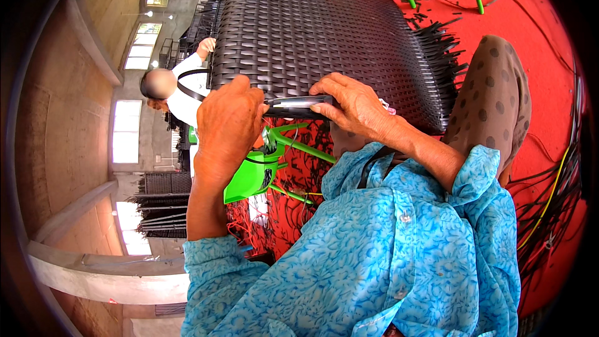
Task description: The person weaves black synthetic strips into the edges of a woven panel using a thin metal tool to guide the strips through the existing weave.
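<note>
Here, left hand (231,118): curling tightly around one end of a dark strip (298,104)
Right hand (352,103): pinching its other end between thumb and fingers
Woven panel (312,31): sitting just beyond

Weaving workshop, loose-ended black wickerwork (312,31)

Daylit interior through a fisheye lens, bright overall, with a dark vignette enclosing the view.
To your left, the windows (126,131) glare almost white; a glossy sheen lies over the black woven panel (312,31), and the slim object (299,103) in your fingers (327,85) catches a pale highlight. Your fingers appear sharp, one person's head (159,83) is blurred, and the concrete beam (112,279) bends toward the rim.
</note>
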A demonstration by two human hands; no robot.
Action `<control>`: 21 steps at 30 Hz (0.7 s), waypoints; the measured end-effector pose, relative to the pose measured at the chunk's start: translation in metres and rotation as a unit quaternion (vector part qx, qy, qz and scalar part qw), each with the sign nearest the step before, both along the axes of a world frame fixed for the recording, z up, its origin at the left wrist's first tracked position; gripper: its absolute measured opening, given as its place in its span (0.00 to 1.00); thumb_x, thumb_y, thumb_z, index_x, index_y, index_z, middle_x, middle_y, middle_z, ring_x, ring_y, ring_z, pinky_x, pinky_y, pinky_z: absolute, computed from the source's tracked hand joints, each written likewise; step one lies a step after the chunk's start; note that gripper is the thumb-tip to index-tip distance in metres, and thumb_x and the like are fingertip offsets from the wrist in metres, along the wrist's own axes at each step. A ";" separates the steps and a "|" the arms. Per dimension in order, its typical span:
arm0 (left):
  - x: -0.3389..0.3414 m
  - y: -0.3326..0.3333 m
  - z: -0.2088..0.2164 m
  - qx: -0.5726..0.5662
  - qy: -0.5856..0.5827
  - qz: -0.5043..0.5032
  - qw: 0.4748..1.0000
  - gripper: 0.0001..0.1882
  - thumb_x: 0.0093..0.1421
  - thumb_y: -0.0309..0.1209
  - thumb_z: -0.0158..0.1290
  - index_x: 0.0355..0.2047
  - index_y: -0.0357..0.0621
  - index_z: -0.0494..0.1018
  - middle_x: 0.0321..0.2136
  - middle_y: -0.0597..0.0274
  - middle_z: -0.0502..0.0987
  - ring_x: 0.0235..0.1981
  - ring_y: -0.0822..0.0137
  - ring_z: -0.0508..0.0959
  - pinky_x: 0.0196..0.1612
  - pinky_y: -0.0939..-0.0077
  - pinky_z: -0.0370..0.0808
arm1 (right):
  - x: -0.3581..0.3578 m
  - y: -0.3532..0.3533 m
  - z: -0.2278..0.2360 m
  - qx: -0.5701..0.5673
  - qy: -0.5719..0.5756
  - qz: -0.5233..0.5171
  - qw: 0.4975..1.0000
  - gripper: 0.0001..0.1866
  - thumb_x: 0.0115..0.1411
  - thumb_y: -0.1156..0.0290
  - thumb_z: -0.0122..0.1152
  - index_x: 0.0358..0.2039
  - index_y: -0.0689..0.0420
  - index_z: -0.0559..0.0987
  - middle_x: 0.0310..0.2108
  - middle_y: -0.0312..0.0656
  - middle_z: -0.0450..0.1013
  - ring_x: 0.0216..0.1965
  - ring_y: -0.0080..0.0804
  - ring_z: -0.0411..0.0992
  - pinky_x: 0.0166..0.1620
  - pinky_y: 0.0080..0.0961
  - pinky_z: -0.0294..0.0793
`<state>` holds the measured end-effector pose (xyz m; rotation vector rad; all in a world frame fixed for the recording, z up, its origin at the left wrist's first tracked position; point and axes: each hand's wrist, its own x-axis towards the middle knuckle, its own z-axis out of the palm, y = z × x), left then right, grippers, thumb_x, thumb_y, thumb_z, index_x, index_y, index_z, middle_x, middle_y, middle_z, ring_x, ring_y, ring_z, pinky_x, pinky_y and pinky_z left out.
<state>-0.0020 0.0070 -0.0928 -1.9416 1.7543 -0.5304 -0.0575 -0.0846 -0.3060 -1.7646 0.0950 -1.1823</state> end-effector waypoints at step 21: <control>0.032 0.008 -0.009 -0.051 0.112 -0.136 0.983 0.12 0.43 0.22 0.59 0.30 0.43 0.74 0.24 0.62 0.72 0.27 0.62 0.72 0.34 0.70 0.65 | 0.028 0.031 0.038 0.038 -0.099 -0.083 0.991 0.09 0.42 0.66 0.69 0.23 0.55 0.79 0.39 0.41 0.71 0.43 0.39 0.65 0.44 0.36 0.62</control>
